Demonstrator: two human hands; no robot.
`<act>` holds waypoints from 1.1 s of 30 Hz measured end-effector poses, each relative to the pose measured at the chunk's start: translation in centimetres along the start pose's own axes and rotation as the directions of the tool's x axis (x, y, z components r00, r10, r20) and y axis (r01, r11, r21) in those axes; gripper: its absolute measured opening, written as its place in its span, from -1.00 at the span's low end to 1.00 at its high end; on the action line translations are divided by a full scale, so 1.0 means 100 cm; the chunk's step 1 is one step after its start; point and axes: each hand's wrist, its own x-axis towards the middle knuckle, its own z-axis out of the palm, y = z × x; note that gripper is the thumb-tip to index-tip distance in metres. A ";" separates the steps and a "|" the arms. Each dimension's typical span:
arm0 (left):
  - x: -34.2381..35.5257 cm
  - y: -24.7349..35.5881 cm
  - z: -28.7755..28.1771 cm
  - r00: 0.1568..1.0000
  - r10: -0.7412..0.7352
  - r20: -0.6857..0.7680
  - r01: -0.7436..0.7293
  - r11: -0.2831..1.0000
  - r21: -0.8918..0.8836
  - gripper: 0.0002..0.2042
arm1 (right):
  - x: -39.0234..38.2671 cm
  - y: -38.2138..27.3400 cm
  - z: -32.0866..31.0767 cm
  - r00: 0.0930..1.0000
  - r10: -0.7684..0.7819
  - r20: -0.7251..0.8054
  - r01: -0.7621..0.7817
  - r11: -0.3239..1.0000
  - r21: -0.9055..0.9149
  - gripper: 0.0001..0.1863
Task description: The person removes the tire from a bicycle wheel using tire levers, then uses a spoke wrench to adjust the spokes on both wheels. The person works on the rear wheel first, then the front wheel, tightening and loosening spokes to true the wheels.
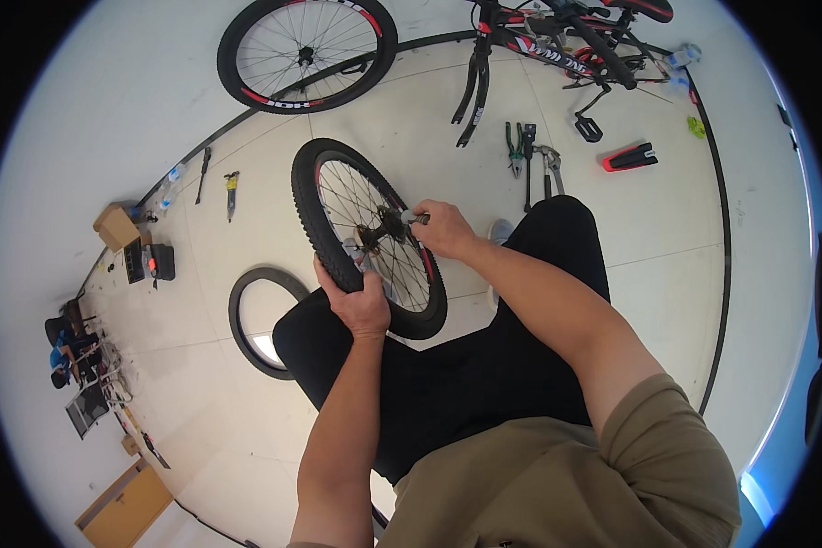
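Two hands (361, 306): left on bicycle tyre (309, 210), right (441, 230) at wheel hub (371, 237).

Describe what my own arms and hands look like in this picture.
Your left hand and right hand are ungloved, with no watch or wristband visible. Your right sleeve is short, plain and olive-brown; the left one is mostly out of view.

Bicycle saddle (647, 8) cut by top edge; object (421, 219) in right grip (445, 230) partly hidden.
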 end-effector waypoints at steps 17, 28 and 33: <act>-0.002 0.005 0.004 1.000 -0.012 0.011 0.013 1.000 -0.024 -0.21 | -0.005 -0.004 -0.009 0.999 -0.003 0.046 0.003 1.000 -0.012 -0.64; 0.001 0.010 0.002 0.999 -0.022 0.024 0.024 0.997 -0.080 -0.19 | -0.011 0.015 -0.006 0.988 0.115 0.108 -0.094 0.978 -0.184 -0.63; -0.002 0.011 0.005 1.000 -0.015 0.021 0.017 0.995 -0.102 -0.20 | 0.001 0.008 -0.007 0.999 -0.033 0.007 0.034 0.999 -0.029 -0.59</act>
